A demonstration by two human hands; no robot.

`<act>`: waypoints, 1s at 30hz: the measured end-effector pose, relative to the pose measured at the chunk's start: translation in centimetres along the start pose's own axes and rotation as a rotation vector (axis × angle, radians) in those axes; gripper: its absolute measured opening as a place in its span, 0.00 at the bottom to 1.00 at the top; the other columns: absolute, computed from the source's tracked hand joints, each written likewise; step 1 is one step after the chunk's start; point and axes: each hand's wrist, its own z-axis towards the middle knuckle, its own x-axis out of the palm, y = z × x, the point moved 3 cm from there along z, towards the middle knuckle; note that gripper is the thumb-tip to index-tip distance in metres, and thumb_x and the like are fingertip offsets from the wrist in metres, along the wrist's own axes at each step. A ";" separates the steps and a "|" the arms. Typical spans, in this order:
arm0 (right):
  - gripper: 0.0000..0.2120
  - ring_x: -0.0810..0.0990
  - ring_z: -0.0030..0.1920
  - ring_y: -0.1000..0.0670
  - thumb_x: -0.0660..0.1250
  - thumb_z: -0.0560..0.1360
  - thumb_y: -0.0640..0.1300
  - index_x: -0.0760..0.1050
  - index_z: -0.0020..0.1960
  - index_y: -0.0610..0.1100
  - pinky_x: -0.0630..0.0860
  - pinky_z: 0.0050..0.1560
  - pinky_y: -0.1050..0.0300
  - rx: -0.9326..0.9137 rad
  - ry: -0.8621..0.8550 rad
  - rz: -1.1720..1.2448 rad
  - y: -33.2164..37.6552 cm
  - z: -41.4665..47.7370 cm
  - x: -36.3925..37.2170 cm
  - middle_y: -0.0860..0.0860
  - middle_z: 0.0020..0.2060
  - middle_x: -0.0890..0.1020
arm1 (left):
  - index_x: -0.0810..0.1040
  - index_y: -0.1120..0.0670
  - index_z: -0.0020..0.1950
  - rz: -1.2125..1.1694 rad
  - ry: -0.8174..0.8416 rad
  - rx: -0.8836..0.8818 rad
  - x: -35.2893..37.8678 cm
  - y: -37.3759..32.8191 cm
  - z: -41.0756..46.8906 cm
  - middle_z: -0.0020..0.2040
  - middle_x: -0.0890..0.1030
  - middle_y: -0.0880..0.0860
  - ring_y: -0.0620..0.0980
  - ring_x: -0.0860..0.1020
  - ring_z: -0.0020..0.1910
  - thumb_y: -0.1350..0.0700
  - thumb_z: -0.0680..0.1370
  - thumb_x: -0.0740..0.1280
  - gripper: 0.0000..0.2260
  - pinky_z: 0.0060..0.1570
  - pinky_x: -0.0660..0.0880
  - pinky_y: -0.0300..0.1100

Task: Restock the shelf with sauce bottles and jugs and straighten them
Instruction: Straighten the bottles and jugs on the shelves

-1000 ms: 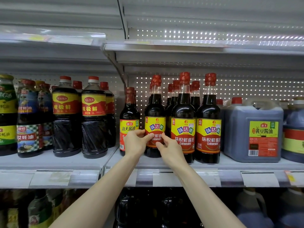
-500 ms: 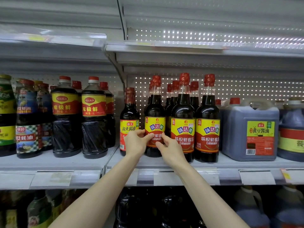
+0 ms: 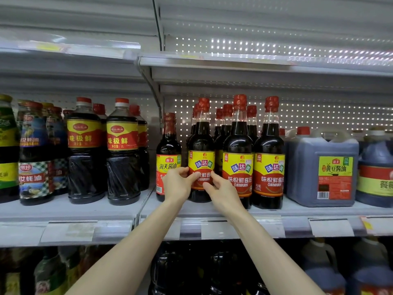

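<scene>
A dark soy sauce bottle [image 3: 201, 143] with a red cap and a yellow-and-red label stands upright at the front of the middle shelf [image 3: 297, 209]. My left hand [image 3: 177, 184] grips its lower left side, thumb across the label. From the right, my right hand [image 3: 222, 191] holds the same bottle, its fingers curled on the label. Two matching bottles [image 3: 238, 150] [image 3: 269, 152] stand to its right, with more behind. A shorter bottle [image 3: 169, 150] stands just left, partly hidden by my left hand.
A large blue-grey jug [image 3: 321, 169] and a second jug [image 3: 376, 167] stand at the right. Left of the shelf divider are wide dark bottles [image 3: 85, 150] [image 3: 123, 152] and oyster sauce bottles [image 3: 34, 152]. More bottles and jugs fill the lower shelf [image 3: 319, 267].
Both hands stay on the same bottle; the fingers have shifted only slightly on its label. The view has drifted a little to the right.
</scene>
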 end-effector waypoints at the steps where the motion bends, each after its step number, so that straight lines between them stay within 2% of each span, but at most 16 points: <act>1: 0.26 0.67 0.71 0.49 0.61 0.81 0.45 0.58 0.77 0.45 0.67 0.67 0.55 0.001 0.000 0.018 0.1 -0.2 -0.1 0.48 0.72 0.69 | 0.76 0.61 0.65 0.001 0.004 0.003 -0.1 -0.1 -0.1 0.58 0.81 0.58 0.54 0.80 0.55 0.54 0.73 0.73 0.22 0.54 0.79 0.53; 7: 0.23 0.73 0.67 0.51 0.65 0.79 0.45 0.67 0.73 0.44 0.69 0.63 0.61 -0.038 -0.126 0.078 0.4 -2.1 -1.3 0.49 0.67 0.75 | 0.78 0.61 0.63 0.025 0.038 0.038 -0.7 0.1 -0.9 0.57 0.82 0.56 0.51 0.79 0.56 0.54 0.75 0.71 0.19 0.56 0.78 0.47; 9: 0.20 0.79 0.59 0.51 0.66 0.78 0.44 0.72 0.69 0.44 0.75 0.62 0.56 -0.039 -0.198 0.137 0.4 -2.8 -2.2 0.49 0.60 0.80 | 0.80 0.60 0.60 0.053 0.019 0.076 -1.0 -0.3 -1.2 0.54 0.82 0.54 0.50 0.79 0.54 0.53 0.75 0.71 0.16 0.55 0.77 0.44; 10: 0.18 0.81 0.54 0.51 0.67 0.78 0.44 0.75 0.67 0.44 0.78 0.58 0.52 -0.045 -0.231 0.163 0.3 -3.1 -2.7 0.51 0.54 0.82 | 0.81 0.60 0.58 0.060 0.006 0.096 -1.1 -0.7 -1.4 0.52 0.83 0.54 0.49 0.80 0.53 0.53 0.75 0.71 0.15 0.54 0.77 0.44; 12: 0.14 0.82 0.48 0.53 0.68 0.77 0.43 0.77 0.62 0.44 0.81 0.51 0.51 -0.072 -0.282 0.188 0.1 -3.8 -4.0 0.54 0.45 0.82 | 0.82 0.59 0.54 0.052 -0.003 0.115 -0.8 -1.2 -2.1 0.49 0.83 0.52 0.48 0.80 0.50 0.52 0.75 0.72 0.12 0.53 0.77 0.44; 13: 0.13 0.82 0.47 0.54 0.69 0.77 0.43 0.78 0.61 0.44 0.82 0.49 0.52 -0.083 -0.304 0.194 -0.1 -4.0 -4.7 0.54 0.44 0.82 | 0.82 0.58 0.53 0.041 0.006 0.111 -0.5 -1.4 -2.6 0.48 0.83 0.51 0.48 0.80 0.49 0.52 0.74 0.72 0.12 0.52 0.77 0.45; 18: 0.15 0.81 0.47 0.52 0.71 0.75 0.42 0.77 0.61 0.44 0.82 0.47 0.51 -0.067 -0.333 0.227 -1.9 -4.4 -8.2 0.51 0.45 0.82 | 0.79 0.56 0.60 0.010 0.103 0.047 2.1 -2.1 -4.8 0.50 0.82 0.50 0.46 0.79 0.50 0.50 0.73 0.73 0.18 0.54 0.79 0.49; 22: 0.19 0.81 0.47 0.54 0.72 0.74 0.42 0.76 0.65 0.44 0.82 0.44 0.56 -0.074 -0.263 0.193 -2.4 -3.7 -10.2 0.48 0.51 0.82 | 0.75 0.56 0.66 -0.019 0.126 -0.004 3.8 -2.9 -5.6 0.57 0.80 0.53 0.50 0.78 0.56 0.51 0.72 0.75 0.25 0.57 0.78 0.52; 26: 0.21 0.81 0.52 0.50 0.74 0.72 0.45 0.77 0.65 0.47 0.80 0.54 0.47 -0.069 -0.256 0.128 -2.8 -2.8 -10.7 0.50 0.50 0.84 | 0.73 0.57 0.69 -0.031 0.149 -0.026 4.9 -3.4 -6.3 0.61 0.79 0.55 0.52 0.77 0.59 0.56 0.72 0.75 0.26 0.59 0.77 0.54; 30: 0.21 0.82 0.54 0.49 0.74 0.72 0.46 0.78 0.63 0.47 0.78 0.57 0.44 -0.077 -0.232 0.117 -3.2 -1.9 -10.8 0.50 0.49 0.85 | 0.75 0.58 0.67 -0.068 0.112 -0.050 5.6 -3.5 -6.6 0.58 0.81 0.55 0.53 0.79 0.56 0.60 0.72 0.74 0.23 0.52 0.80 0.49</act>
